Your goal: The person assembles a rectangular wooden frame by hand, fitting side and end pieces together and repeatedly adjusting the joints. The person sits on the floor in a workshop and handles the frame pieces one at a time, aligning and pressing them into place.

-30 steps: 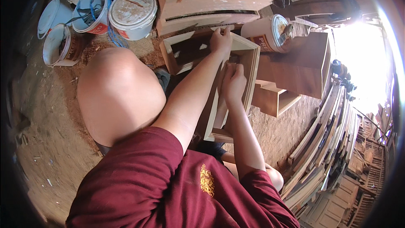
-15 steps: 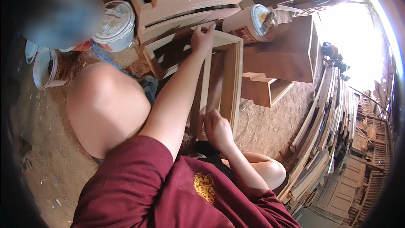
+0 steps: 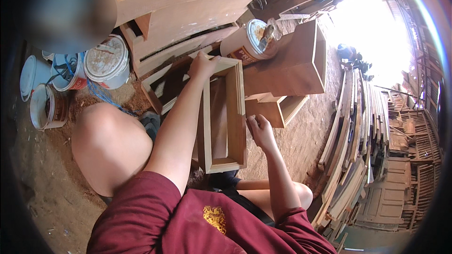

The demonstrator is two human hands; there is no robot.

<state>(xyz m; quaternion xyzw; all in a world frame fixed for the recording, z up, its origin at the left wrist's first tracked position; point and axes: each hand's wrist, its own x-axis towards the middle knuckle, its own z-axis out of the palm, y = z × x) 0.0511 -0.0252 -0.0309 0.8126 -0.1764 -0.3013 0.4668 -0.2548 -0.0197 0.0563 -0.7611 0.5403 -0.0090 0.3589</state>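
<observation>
An open wooden box like a drawer [image 3: 223, 165], pale and with a stepped rim, stands in front of me between my knees. My left hand [image 3: 202, 67] is closed over its far left corner, with the arm stretched across the left side. Close by the outer face of the right side is my right hand [image 3: 260, 130], fingers curled in. Whatever may be in those fingers is hidden. Sawdust-coloured ground shows beneath the box.
Beyond the box stand a lidded white bucket [image 3: 240, 42] with a brush-like tool on top and a large wooden cabinet [image 3: 183, 9]. More wooden boxes [image 3: 287, 63] sit to the right, near stacked planks [image 3: 351, 127]. Several buckets [image 3: 107, 61] stand at the left.
My right hand has gone from the near end of the box to outside its right side. My left hand keeps its hold on the far corner. The whole view has shifted somewhat.
</observation>
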